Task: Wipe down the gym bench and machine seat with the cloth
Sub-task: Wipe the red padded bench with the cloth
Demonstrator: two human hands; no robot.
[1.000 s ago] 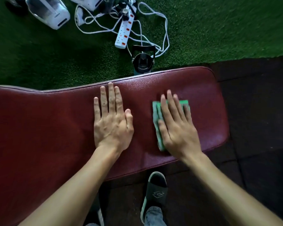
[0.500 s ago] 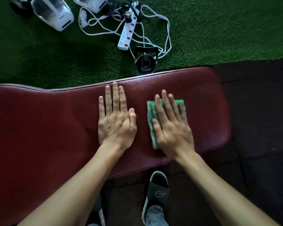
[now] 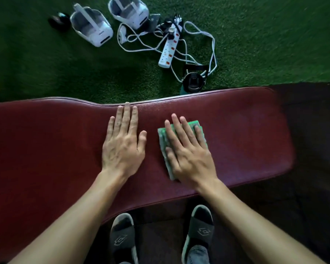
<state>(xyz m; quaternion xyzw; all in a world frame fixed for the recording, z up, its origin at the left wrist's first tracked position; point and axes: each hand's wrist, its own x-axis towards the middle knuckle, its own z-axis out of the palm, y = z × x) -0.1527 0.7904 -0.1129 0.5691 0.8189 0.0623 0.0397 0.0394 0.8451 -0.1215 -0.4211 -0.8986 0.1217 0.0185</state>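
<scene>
A dark red padded gym bench (image 3: 246, 134) runs across the view from left to right. My right hand (image 3: 187, 151) lies flat on a folded green cloth (image 3: 163, 138), pressing it onto the pad right of the middle. Only the cloth's left edge and far corner show past my fingers. My left hand (image 3: 123, 143) rests palm down on bare padding just left of the cloth, fingers together, fingertips near the bench's far edge. It holds nothing. No machine seat is in view.
Beyond the bench is green turf with a white power strip (image 3: 169, 52) and tangled cables, two white devices (image 3: 91, 27), and a dark lidded bottle (image 3: 193, 81) close to the bench edge. Dark rubber flooring lies to the right. My two sandalled feet (image 3: 198, 231) stand below the bench.
My right hand and the cloth have slid left along the pad, closer to my left hand. The view has tipped so that more turf and both feet show.
</scene>
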